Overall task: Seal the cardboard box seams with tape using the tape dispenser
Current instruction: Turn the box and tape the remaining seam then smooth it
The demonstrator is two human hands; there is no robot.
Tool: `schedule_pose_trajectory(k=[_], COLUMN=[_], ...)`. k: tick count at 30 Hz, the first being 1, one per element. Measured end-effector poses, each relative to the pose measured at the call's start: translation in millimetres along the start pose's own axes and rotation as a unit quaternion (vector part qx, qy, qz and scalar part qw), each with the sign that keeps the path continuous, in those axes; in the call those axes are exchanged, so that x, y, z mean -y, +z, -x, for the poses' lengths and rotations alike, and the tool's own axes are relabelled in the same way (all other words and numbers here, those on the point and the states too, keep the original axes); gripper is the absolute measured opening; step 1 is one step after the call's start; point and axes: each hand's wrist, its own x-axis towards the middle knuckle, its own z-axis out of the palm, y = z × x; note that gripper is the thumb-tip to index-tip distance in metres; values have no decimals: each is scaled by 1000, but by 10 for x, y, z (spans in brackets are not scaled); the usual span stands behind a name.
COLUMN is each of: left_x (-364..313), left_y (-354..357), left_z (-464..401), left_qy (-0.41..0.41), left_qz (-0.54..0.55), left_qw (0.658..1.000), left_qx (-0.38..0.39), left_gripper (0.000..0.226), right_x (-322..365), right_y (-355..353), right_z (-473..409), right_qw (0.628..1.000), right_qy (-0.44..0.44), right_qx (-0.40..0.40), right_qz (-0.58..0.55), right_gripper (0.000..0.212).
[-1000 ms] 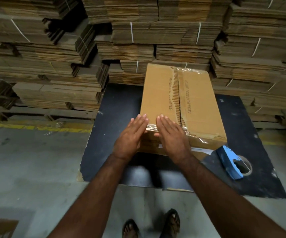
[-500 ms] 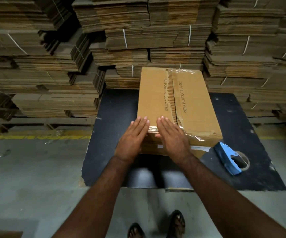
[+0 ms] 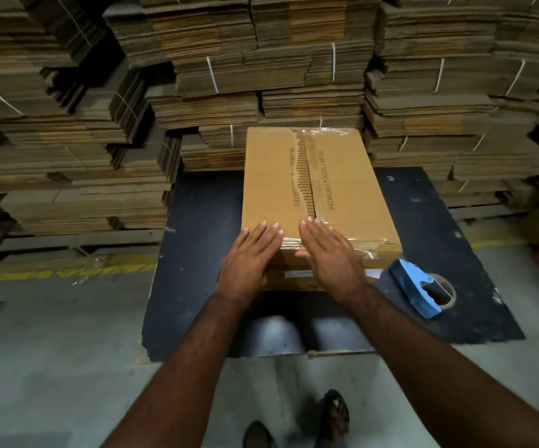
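A brown cardboard box (image 3: 342,189) with printed lettering lies on a dark board (image 3: 197,253), its top flaps meeting along a torn centre seam. Clear tape shines across its near edge and its far edge. My left hand (image 3: 248,257) and my right hand (image 3: 329,253) rest flat on the near end of the box, fingers together, palms pressing over the taped edge. Neither hand holds anything. The blue tape dispenser (image 3: 418,291) with its roll of tape lies on the board to the right of the box, apart from my hands.
Tall strapped stacks of flattened cardboard (image 3: 261,76) wall in the back and both sides. The grey concrete floor (image 3: 51,350) with a yellow line (image 3: 61,273) lies to the left. My sandalled feet (image 3: 336,412) stand below the board's near edge.
My hands have stayed flat on the box's near end, shifting slightly. The view has drifted, so the box sits a little more to the left and lower in frame.
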Motion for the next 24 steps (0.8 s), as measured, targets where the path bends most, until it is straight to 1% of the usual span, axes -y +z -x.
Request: schedule_pose_trajectory(k=[1,2,4,5,8,9,11,12,14,15,16,18,19,21,24], left_x=[-7,-15,-46,-81,-177,-192,-150,-128,-68,-74,-77,-117,-162,-238,-264], left_y=[-7,-13,-38,-47,18,55,142,163,167,151,144,114,78,46,111], left_z=[-5,-7,-39,-70,-179,-182,-149,-128,-80,-78,-92,-139,-167,-214,-216], left_qy=[-2,-4,-13,-23,-38,-31,5,20,26,24,25,21,3,-32,-32], left_qz=[-2,6,32,34,1,-12,-44,-51,-53,-57,-61,-47,-36,-35,-63], left_qw=[1000,1000,999,998,998,997,994,994,996,996,996,996,996,996,995], left_qx=[6,3,-25,-39,-56,-70,-99,-95,-68,-57,-56,-79,-85,-77,-75], left_gripper=[97,89,56,48,49,48,48,57,77,80,76,48,45,49,47], right_x=[-13,-23,-34,-39,-59,-60,-68,-85,-98,-120,-130,-142,-161,-208,-277], right_y=[-35,-70,-114,-122,-95,-77,-25,-12,-16,-36,-76,-170,-194,-209,-134], right_z=[-7,-8,-13,-13,1,12,29,45,55,55,47,21,16,28,89], right_qw=[1000,1000,999,999,999,999,1000,1000,1000,1000,999,999,999,1000,1000], right_qy=[-5,-8,-6,2,32,33,18,5,-15,-20,-23,-22,-20,-3,-6], right_qx=[7,16,18,16,2,0,-3,-4,7,8,11,34,32,13,-9], right_qz=[-3,-13,-40,-51,-44,-28,6,18,21,22,23,7,-6,-14,8], right_gripper=[64,67,69,69,69,68,58,56,63,63,60,64,68,62,56])
